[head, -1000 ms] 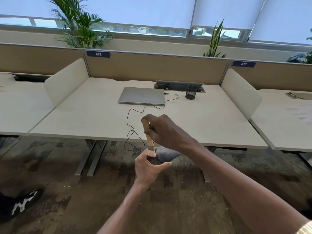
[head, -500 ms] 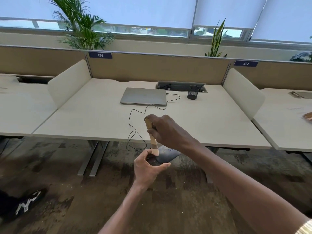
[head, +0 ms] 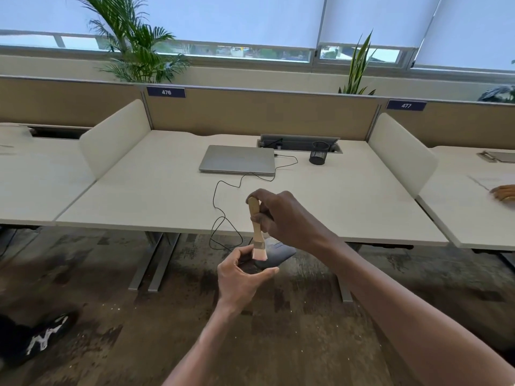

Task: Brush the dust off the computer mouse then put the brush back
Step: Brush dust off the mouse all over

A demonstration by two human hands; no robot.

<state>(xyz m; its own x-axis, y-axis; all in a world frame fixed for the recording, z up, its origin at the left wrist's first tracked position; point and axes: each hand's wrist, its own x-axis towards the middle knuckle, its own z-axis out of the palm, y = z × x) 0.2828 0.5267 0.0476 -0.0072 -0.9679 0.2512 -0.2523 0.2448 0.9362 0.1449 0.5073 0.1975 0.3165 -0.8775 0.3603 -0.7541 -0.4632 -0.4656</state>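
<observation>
Below the desk edge, your right hand [head: 289, 218], clenched on the wooden-handled brush [head: 257, 232], swept its bristles back from 3 o'clock across the dark grey computer mouse [head: 274, 256], which your left hand [head: 241, 277] grasped, so dusting was underway.

Brush on a computer mouse, held in front of the desk

The left hand [head: 242, 277] cups the dark computer mouse [head: 274, 256] from below, out past the near edge of the desk [head: 156, 196] and over the floor. The right hand [head: 284, 218] grips the wooden handle of the brush [head: 257, 229], held nearly upright with its pale bristles down on the mouse's near end. A black cable [head: 220, 215] runs from the mouse up over the desk's edge and loops toward the closed laptop [head: 238, 159] at the back of the desk. A black mesh cup [head: 319, 153] stands just right of the laptop. At the far right, on the desk beside this one, another person's hand [head: 503, 193] rests.
</observation>
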